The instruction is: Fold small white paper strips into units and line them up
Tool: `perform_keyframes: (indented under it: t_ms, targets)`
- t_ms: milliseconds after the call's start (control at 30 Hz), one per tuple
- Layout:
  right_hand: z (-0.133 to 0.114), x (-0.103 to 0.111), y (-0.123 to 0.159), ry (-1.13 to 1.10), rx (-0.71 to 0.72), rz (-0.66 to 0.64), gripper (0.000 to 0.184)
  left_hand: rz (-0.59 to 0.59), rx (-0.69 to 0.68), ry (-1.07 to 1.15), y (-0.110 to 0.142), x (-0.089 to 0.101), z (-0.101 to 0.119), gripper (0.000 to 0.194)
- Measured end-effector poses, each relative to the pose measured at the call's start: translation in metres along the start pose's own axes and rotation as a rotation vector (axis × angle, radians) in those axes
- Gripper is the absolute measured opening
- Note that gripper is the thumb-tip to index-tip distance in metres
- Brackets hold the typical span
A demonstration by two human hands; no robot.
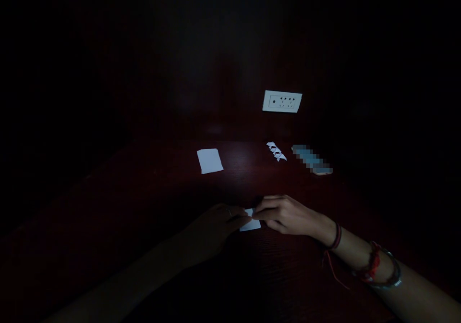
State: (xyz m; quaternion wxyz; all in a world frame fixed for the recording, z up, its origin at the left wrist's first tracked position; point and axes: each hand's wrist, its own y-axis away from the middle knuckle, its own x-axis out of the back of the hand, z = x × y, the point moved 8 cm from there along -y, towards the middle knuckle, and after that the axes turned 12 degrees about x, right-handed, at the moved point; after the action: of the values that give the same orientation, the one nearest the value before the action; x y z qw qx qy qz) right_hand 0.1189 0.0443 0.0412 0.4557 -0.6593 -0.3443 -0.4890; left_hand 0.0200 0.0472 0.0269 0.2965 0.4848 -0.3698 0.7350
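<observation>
A small white paper (251, 225) lay in poor light, where it could perhaps slip or crease badly.
It was on the dark table (241, 176), to the right of the paper stack (210, 161) and nearer to the person. The left hand (223, 221), in shadow, and the right hand (283, 215) both touched it; whether they pinched or only pressed, I could not tell. Uneven pressure could probably shift it, and shadow could hide a wrong edge. The folded pieces (276, 151), to the right of the stack, seemed safe from a knock.

Paper (250, 226) between the hands (286, 215)
</observation>
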Motion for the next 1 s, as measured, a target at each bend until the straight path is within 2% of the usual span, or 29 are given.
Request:
perform_keyframes:
  t_ms: [267, 400, 567, 667, 733, 900, 1000]
  targets:
    - [-0.004, 0.001, -0.005, 0.119, 0.019, -0.063, 0.021, 0.013, 0.020, -0.017, 0.000, -0.005, -0.006, 0.052]
    - [0.000, -0.001, -0.001, 0.120, 0.001, -0.035, 0.019, 0.022, -0.006, -0.009, 0.001, -0.006, -0.006, 0.050]
    - [0.014, 0.006, 0.009, 0.005, -0.110, 0.129, 0.023, 0.033, -0.029, -0.025, 0.003, -0.004, -0.006, 0.050]
    - [0.022, 0.012, 0.012, -0.060, -0.186, 0.231, 0.027, -0.015, -0.071, -0.086, 0.004, -0.006, -0.001, 0.057]
    - [0.023, 0.011, 0.010, -0.104, -0.192, 0.231, 0.027, -0.024, -0.081, -0.134, 0.004, -0.007, 0.001, 0.059]
    - [0.020, 0.006, 0.004, -0.202, -0.179, 0.177, 0.025, 0.048, -0.040, -0.206, 0.001, -0.001, 0.003, 0.050]
    - [0.019, 0.005, 0.003, -0.235, -0.174, 0.167, 0.021, 0.026, -0.028, -0.280, 0.000, -0.003, 0.005, 0.047]
